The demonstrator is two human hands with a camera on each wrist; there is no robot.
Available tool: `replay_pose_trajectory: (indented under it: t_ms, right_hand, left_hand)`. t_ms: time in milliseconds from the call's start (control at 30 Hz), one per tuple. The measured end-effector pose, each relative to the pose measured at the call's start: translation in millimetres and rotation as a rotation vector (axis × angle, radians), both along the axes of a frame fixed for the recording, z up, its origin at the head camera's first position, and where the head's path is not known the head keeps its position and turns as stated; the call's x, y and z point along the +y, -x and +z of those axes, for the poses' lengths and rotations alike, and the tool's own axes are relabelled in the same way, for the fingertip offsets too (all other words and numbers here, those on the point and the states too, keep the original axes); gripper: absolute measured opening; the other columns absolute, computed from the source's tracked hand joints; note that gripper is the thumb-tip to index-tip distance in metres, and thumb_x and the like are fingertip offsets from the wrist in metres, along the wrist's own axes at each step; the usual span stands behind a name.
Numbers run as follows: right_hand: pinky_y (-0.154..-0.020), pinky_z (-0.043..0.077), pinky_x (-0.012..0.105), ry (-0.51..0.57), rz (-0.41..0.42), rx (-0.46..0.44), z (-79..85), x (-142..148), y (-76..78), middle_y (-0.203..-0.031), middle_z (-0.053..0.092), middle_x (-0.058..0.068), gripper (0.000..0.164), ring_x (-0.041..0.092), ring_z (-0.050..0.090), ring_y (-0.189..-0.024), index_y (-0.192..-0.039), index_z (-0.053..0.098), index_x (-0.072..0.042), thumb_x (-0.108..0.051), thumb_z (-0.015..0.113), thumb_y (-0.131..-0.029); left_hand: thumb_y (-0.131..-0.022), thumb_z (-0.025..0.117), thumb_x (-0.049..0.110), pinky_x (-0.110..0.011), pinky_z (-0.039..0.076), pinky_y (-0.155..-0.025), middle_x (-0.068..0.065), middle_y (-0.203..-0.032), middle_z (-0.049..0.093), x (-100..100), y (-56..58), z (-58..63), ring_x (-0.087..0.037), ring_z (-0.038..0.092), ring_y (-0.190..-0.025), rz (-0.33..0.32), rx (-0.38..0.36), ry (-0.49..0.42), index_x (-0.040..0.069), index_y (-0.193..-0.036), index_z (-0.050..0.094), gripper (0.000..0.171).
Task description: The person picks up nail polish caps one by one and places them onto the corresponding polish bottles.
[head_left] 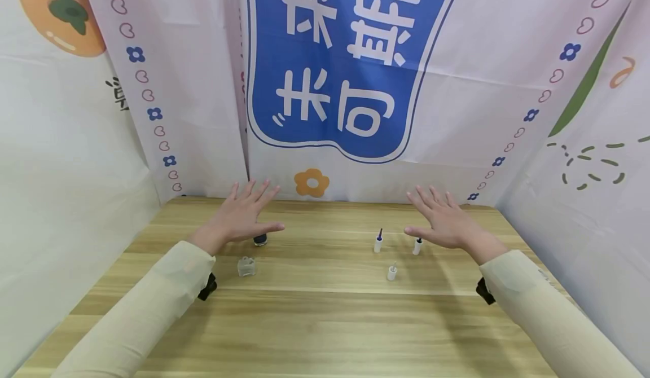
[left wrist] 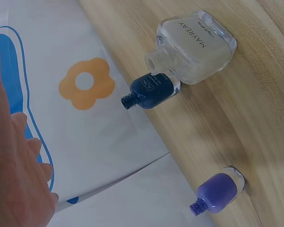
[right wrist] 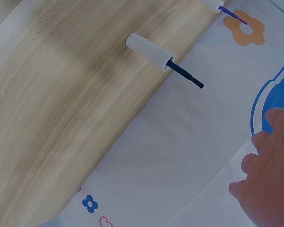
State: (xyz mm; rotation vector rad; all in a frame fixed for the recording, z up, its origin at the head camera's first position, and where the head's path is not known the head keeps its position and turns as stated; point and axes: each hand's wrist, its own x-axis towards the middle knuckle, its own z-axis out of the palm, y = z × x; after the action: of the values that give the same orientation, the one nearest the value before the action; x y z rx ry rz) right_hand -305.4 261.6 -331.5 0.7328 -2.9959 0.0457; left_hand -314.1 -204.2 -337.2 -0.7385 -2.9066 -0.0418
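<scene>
My left hand (head_left: 244, 214) hovers over the left part of the table, fingers spread and holding nothing. Beneath and beside it stand uncapped nail polish bottles: a clear bottle (left wrist: 199, 47) with pale polish, a dark blue bottle (left wrist: 154, 90) partly behind it, and a purple bottle (left wrist: 217, 193) that the hand hides in the head view. On the right, my right hand (head_left: 447, 220) is likewise spread in the air with nothing in it. White brush caps stand with brushes upward: a dark-brushed cap (head_left: 417, 247) by its thumb, a purple-brushed cap (head_left: 378, 245) farther left, and a pale-brushed cap (head_left: 392, 273) nearer me.
The wooden table (head_left: 315, 333) ends at a white printed cloth (head_left: 482, 107) hanging behind it, with more cloth at both sides. A black strap (head_left: 207, 288) shows under the left wrist and another strap (head_left: 484, 291) under the right.
</scene>
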Motion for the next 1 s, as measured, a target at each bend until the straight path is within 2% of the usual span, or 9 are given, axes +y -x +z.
replay_pose_trajectory:
  t_ms: [367,600,800,1000]
  right_hand:
    - [-0.110,-0.003,0.064,0.011,-0.004,0.010,4.5,-0.1,-2.5,-0.160,0.005,0.020,0.089,0.045,-0.002,-0.143,-0.156,0.014,-0.011,-0.066,0.043,-0.093]
    - [-0.111,-0.007,0.060,0.029,-0.005,0.006,10.2,2.4,-7.0,-0.160,0.000,0.017,0.087,0.042,-0.005,-0.144,-0.157,0.010,-0.013,-0.064,0.044,-0.094]
    - [-0.111,-0.005,0.060,0.068,0.011,0.020,16.9,3.6,-14.8,-0.160,0.000,0.018,0.087,0.042,-0.005,-0.144,-0.157,0.009,-0.013,-0.060,0.048,-0.095]
    - [-0.112,-0.004,0.060,0.134,0.019,0.022,16.6,8.6,-22.0,-0.160,0.002,0.019,0.086,0.043,-0.004,-0.144,-0.157,0.009,-0.013,-0.054,0.053,-0.095]
  left_hand:
    - [-0.087,0.041,0.076,-0.064,-0.003,-0.110,-0.013,-0.161,0.005,-2.3,0.0,1.0,-0.040,0.000,-0.145,0.002,0.011,-0.001,0.018,-0.157,0.011,0.096]
    - [-0.087,0.042,0.075,-0.060,-0.010,-0.110,-0.013,-0.161,0.003,-4.0,0.3,2.1,-0.040,-0.003,-0.145,-0.002,-0.003,-0.027,0.017,-0.157,0.010,0.096]
    - [-0.088,0.045,0.073,-0.060,-0.006,-0.111,-0.014,-0.161,0.005,-6.3,-4.5,5.7,-0.041,0.002,-0.145,-0.010,0.013,-0.056,0.018,-0.157,0.010,0.095]
    - [-0.088,0.050,0.069,-0.058,-0.003,-0.113,-0.013,-0.161,0.007,-10.9,-9.1,6.7,-0.038,0.004,-0.145,-0.009,0.022,-0.096,0.019,-0.157,0.010,0.094]
